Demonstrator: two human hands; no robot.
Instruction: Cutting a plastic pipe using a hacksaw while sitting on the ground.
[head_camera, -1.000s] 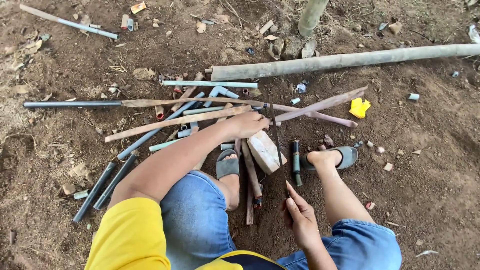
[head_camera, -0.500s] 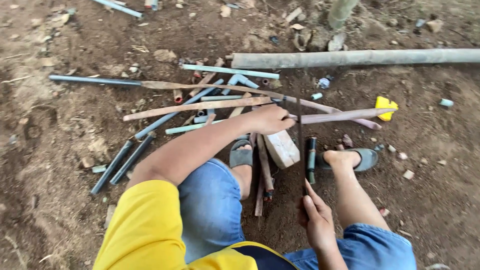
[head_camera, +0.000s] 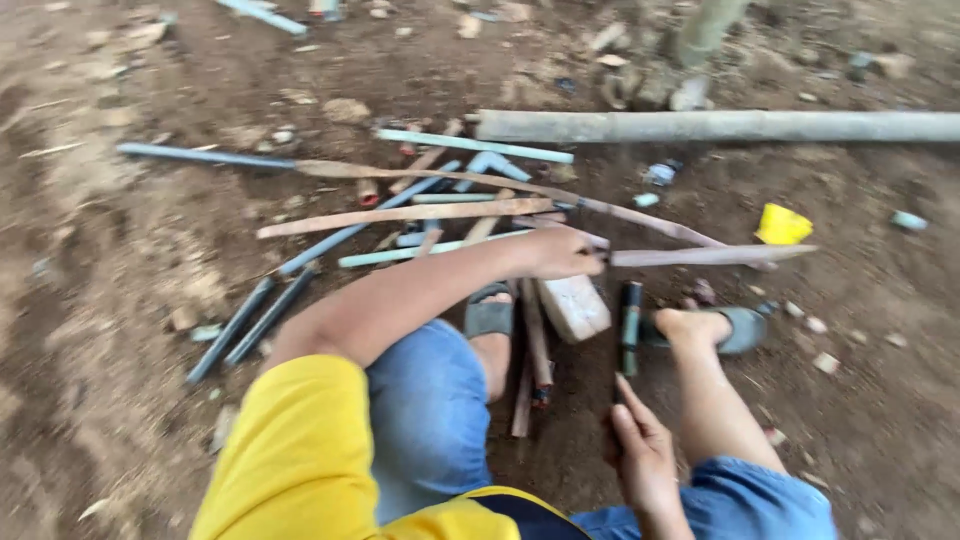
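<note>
A crumpled yellow packet (head_camera: 782, 224) lies on the bare ground near its right edge, below the long grey pipe (head_camera: 720, 125). No labels, signs or screens show; other small scraps are too blurred to tell.

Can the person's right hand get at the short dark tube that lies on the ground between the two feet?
Probably yes. The right hand hovers just below the short dark tube, and only bare soil shows between them; the pale block lies to one side.
</note>
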